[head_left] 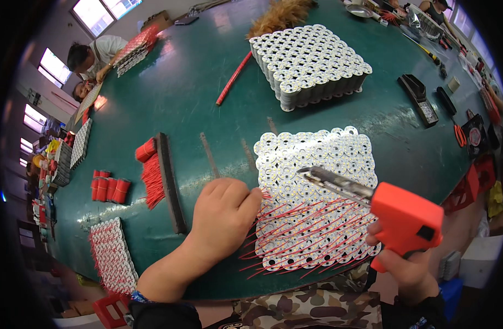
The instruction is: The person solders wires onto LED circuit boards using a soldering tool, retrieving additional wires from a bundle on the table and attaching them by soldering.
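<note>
A flat block of small round white discs (317, 164) lies on the green table (186, 93) in front of me, its near half covered with thin red wires (312, 230). My left hand (224, 214) rests at the block's left edge, fingers pinched on a red wire. My right hand (407, 268) grips an orange pistol-shaped soldering gun (407, 219), whose metal tip (306, 171) hovers over the discs in the middle of the block.
A second, taller stack of white discs (309, 63) sits farther back. A bundle of red wires (152, 181) and a dark bar (170, 183) lie to my left, with red cylinders (109, 189) beyond. A red stick (233, 78), black tools (418, 98). People work at the far left.
</note>
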Tool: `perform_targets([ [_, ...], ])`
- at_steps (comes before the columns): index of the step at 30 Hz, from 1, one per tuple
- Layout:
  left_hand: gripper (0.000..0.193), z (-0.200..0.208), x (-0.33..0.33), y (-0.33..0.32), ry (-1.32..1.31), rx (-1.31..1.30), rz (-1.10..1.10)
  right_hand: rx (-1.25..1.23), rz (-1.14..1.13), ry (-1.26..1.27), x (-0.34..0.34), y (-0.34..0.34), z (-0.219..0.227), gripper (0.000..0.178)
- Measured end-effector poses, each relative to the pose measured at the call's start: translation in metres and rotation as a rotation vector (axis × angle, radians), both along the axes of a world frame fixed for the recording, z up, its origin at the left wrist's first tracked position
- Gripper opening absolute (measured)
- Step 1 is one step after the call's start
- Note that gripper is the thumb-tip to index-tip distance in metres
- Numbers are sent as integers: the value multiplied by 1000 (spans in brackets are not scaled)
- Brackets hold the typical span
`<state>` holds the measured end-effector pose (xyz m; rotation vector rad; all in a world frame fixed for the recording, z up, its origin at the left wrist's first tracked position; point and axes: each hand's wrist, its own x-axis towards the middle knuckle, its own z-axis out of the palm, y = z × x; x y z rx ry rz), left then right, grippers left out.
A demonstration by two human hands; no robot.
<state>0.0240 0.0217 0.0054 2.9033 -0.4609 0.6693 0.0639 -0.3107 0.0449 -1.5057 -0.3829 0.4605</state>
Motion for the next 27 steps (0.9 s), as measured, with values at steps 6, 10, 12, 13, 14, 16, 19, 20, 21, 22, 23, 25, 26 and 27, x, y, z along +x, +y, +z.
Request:
perform_targets([
  [6, 19, -4, 3, 1, 59, -34, -7, -231, 164, -360, 9, 13, -22, 38],
  [10, 19, -6, 4, 3, 85, -36, -12, -234, 151, -428, 8, 26, -26, 39],
  [12, 19, -6, 4, 3, 82, -39, -6, -219, 136, -472, 13, 30, -23, 40],
  [13, 19, -7, 3, 4, 79, -37, 1, -243, 251, -505, 21, 33, -15, 43],
  [14, 19, -7, 2, 4, 81, -38, 6, -265, 366, -536, 26, 35, -11, 46],
  [16, 19, -7, 4, 4, 91, -39, -8, -270, 305, -583, 21, 32, -21, 47],
  [19, 18, -6, 4, 4, 100, -38, -11, -267, 243, -653, 21, 34, -24, 49],
  [20, 18, -7, 4, 4, 100, -38, -11, -262, 241, -677, 22, 36, -24, 50],
  [21, 18, -7, 4, 4, 102, -41, -13, -263, 240, -677, 22, 35, -26, 50],
  [22, 17, -7, 5, 4, 103, -44, -14, -258, 239, -699, 22, 35, -28, 53],
  [23, 17, -7, 5, 4, 103, -45, -16, -252, 238, -720, 22, 35, -30, 55],
  [25, 18, -7, 4, 4, 98, -44, -11, -251, 251, -713, 24, 36, -30, 57],
  [26, 18, -7, 4, 5, 99, -44, -10, -252, 262, -707, 25, 36, -30, 58],
  [27, 18, -7, 5, 5, 100, -44, -11, -253, 262, -706, 25, 36, -30, 58],
])
